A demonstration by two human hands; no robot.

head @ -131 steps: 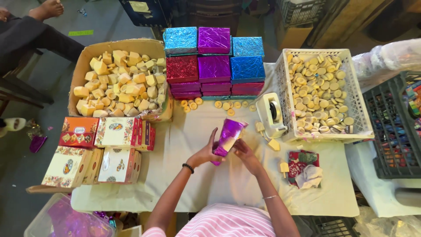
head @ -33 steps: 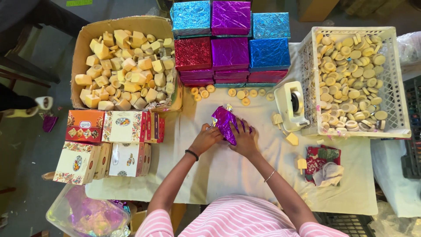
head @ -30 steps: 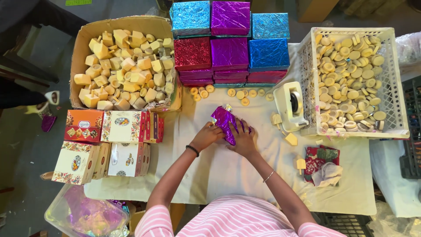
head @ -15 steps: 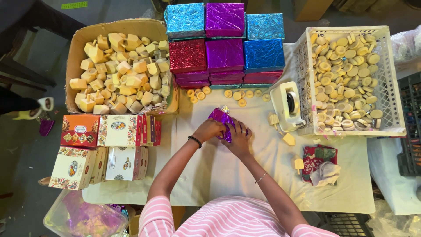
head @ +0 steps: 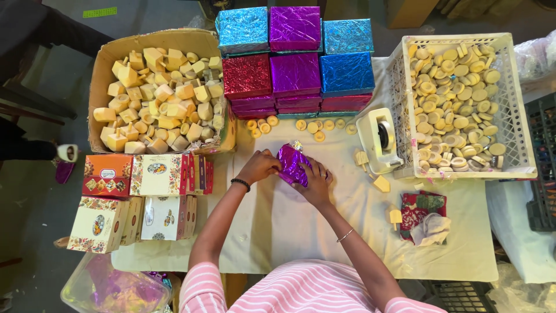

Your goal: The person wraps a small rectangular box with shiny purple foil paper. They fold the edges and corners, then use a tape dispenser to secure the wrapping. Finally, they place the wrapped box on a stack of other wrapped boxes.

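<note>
- A table covered with a cream cloth [head: 301, 232] fills the middle of the overhead view, with a person in a pink striped top at its near edge.
- A cardboard box [head: 104, 75] at the far left holds a heap of pale yellow blocks.
- A white plastic crate [head: 405, 110] at the far right is full of round pale discs.
- Foil-wrapped boxes [head: 295, 58] in blue, purple and red stand stacked in 3 columns between the cardboard box and the crate.
- Printed floral cartons [head: 139, 197] sit in 2 rows below the cardboard box, at the table's left edge.
- A white tape dispenser [head: 379, 139] stands just beside the crate.
- A red patterned cloth [head: 425, 217] lies near the table's right edge.
- A purple foil-wrapped parcel [head: 291, 162] rests on the cloth at the table's centre, between both hands.
- The left hand [head: 260, 165] grips the parcel's left side, fingers curled on the foil.
- The right hand [head: 315, 182] presses on its right side, fingers spread over the foil.
- A row of small round discs [head: 307, 124] lies just beyond the parcel.
</note>
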